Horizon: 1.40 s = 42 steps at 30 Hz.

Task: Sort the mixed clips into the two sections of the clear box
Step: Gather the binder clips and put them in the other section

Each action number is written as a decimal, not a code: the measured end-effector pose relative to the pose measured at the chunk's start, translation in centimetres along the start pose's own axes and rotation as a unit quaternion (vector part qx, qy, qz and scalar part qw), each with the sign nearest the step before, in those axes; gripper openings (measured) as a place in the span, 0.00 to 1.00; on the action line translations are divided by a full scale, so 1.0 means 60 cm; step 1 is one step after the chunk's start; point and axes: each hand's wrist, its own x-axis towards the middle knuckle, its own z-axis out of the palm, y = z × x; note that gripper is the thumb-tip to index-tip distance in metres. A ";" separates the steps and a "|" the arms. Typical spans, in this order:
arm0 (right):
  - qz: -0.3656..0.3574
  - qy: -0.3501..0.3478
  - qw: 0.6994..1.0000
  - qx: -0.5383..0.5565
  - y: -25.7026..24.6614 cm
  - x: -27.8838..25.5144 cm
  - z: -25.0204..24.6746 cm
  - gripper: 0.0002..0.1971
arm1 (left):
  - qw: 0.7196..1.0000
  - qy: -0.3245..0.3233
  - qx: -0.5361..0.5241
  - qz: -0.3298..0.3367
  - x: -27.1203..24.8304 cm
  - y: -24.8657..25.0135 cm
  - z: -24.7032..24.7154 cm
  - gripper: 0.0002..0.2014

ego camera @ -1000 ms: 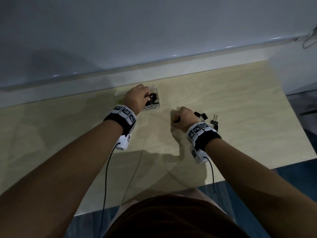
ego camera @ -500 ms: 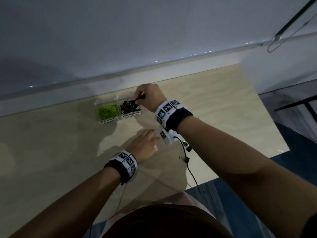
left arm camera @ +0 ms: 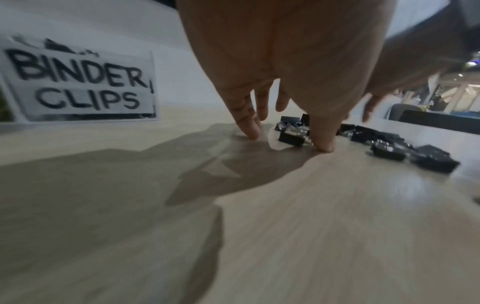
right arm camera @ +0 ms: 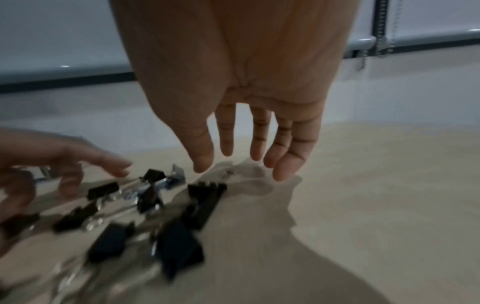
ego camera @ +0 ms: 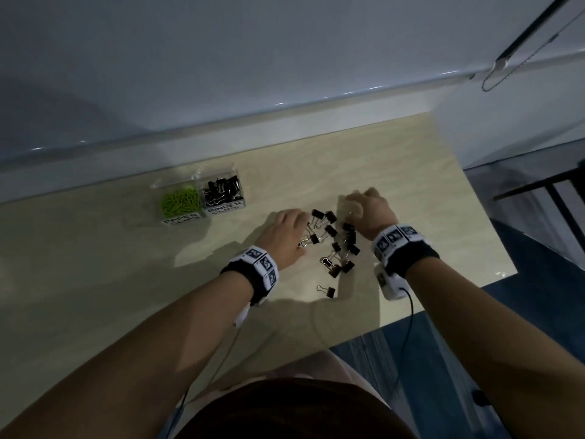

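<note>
Gathering step: our left hand (ego camera: 285,237) and right hand (ego camera: 368,213), both slack-fingered and holding nothing, flank the loose binder clips (ego camera: 335,245); next we must pinch one for the clear box (ego camera: 202,198), far left.

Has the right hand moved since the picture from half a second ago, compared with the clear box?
Yes. The right hand was over the clear box then; now it is off to the box's right, above the loose binder clips.

Likely an office: a pale wood desk (ego camera: 395,160) against a window with a roller blind (ego camera: 221,58) and bead chain (ego camera: 506,68), blue carpet (ego camera: 443,359) below
</note>
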 end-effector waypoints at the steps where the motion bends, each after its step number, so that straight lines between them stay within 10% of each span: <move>1: 0.017 -0.010 1.000 0.016 0.010 -0.012 0.005 0.19 | 1.000 -0.003 -0.010 -0.006 0.010 0.007 -0.005 0.40; 17: -0.171 -0.022 0.971 0.165 -0.064 -0.095 0.096 0.24 | 0.997 0.026 -0.063 -0.041 -0.079 -0.088 0.011 0.25; 25: -0.016 -0.094 0.995 -0.012 0.037 -0.159 0.071 0.52 | 0.994 0.003 -0.066 -0.090 -0.120 -0.112 0.011 0.43; 42: -0.188 -0.106 0.976 -0.013 -0.165 -0.140 0.152 0.15 | 0.980 0.041 -0.102 -0.164 -0.204 -0.130 0.009 0.10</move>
